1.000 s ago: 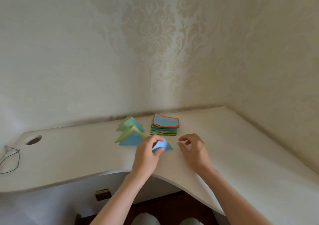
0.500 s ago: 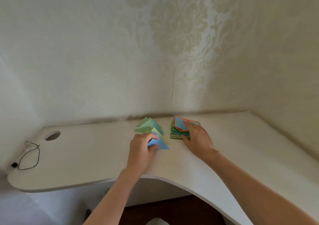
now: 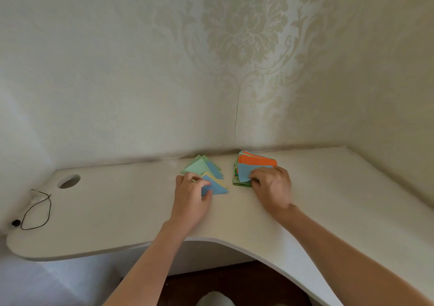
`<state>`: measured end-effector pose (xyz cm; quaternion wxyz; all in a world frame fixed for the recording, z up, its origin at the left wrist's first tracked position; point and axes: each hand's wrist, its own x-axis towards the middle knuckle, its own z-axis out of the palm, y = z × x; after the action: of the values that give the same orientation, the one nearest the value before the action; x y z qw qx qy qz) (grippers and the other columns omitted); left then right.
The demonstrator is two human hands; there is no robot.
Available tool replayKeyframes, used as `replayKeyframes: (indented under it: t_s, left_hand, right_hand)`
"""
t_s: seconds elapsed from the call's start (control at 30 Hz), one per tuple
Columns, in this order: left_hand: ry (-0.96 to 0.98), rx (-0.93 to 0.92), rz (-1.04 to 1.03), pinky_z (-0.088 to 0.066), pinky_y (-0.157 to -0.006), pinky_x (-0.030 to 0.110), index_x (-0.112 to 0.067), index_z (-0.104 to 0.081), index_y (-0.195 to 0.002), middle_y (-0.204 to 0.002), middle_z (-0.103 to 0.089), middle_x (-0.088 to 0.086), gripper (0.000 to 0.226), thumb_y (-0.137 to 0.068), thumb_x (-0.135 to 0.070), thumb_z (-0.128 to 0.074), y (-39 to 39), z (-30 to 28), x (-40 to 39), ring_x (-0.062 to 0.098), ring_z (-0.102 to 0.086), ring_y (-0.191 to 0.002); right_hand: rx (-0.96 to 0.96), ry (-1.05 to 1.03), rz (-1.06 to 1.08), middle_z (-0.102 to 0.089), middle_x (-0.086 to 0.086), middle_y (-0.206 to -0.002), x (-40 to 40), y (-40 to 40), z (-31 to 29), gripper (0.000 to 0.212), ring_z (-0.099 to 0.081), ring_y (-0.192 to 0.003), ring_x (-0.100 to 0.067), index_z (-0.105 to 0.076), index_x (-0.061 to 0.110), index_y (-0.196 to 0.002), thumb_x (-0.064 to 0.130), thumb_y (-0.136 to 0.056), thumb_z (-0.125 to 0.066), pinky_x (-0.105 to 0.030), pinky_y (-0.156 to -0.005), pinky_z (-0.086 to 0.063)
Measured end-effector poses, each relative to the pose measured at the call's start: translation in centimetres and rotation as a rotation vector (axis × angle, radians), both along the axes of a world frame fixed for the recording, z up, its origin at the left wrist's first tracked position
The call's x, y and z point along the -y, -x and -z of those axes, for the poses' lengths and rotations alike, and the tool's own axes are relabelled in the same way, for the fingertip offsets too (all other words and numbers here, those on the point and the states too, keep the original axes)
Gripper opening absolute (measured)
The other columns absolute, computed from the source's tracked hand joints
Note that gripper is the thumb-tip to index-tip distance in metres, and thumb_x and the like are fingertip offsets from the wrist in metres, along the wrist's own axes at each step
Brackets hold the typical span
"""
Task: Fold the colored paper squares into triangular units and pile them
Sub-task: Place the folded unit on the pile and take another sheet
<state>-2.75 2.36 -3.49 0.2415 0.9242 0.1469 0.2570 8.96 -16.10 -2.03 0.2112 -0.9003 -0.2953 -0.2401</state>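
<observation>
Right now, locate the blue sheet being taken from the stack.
The blue sheet lies atop the paper stack, under the right hand fingers.

Left hand (image 3: 191, 196): bare, no rings or watch.
Right hand (image 3: 272, 188): bare likewise.
Forearms: uncovered, no sleeves visible.

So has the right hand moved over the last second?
Yes. The right hand went from the bare desk up to the paper stack, where its fingers now grip the blue top sheet.
</observation>
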Motion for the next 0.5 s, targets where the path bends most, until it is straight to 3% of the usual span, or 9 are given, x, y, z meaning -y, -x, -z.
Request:
replayKeyframes:
  t_s: [0.1, 0.27, 0.4, 0.5]
  left_hand:
    - [-0.132, -0.053, -0.031, -0.033, -0.092, 0.03, -0.02, -0.067, -0.115, -0.114, -0.05, 0.001, 0.028, -0.091, -0.031, -0.059, 0.2, -0.3, 0.4, 0.023, -0.036, -0.109]
    - [-0.198, -0.091, -0.055, -0.034, -0.09, 0.034, -0.024, -0.06, -0.123, -0.118, -0.054, -0.002, 0.034, -0.092, -0.037, -0.055, 0.3, -1.5, 2.0, 0.024, -0.04, -0.113]
    - [-0.074, 0.103, 0.159, -0.04, -0.089, 0.034, -0.014, -0.062, -0.116, -0.104, -0.06, 0.004, 0.034, -0.083, -0.02, -0.07, 0.4, -2.4, 5.0, 0.025, -0.051, -0.102]
    - [-0.002, 0.095, 0.38, -0.04, -0.094, 0.029, -0.015, -0.063, -0.113, -0.111, -0.06, 0.0, 0.034, -0.081, -0.019, -0.073, 0.0, -2.3, 7.5, 0.017, -0.051, -0.108]
  right_hand:
    - [-0.014, -0.109, -0.016, -0.075, 0.003, -0.086, 0.8, 0.2, -0.9, 0.02, -0.069, -0.079, -0.021, -0.075, 0.018, -0.071, 0.002, -0.06, -0.08, -0.04, -0.085, -0.043]
    - [0.126, -0.217, -0.091, -0.073, 0.011, -0.089, 3.7, 1.0, -2.5, 0.014, -0.065, -0.076, -0.016, -0.075, 0.028, -0.07, 0.02, -0.065, -0.085, -0.036, -0.082, -0.036]
    - [0.125, -0.164, -0.156, -0.071, 0.016, -0.083, 7.1, 2.8, -1.7, 0.012, -0.064, -0.077, -0.008, -0.074, 0.03, -0.07, 0.027, -0.067, -0.084, -0.036, -0.086, -0.033]
    - [0.014, -0.111, -0.159, -0.072, 0.015, -0.079, 9.1, 3.9, -0.9, 0.016, -0.067, -0.074, -0.01, -0.074, 0.029, -0.069, 0.02, -0.064, -0.086, -0.036, -0.087, -0.032]
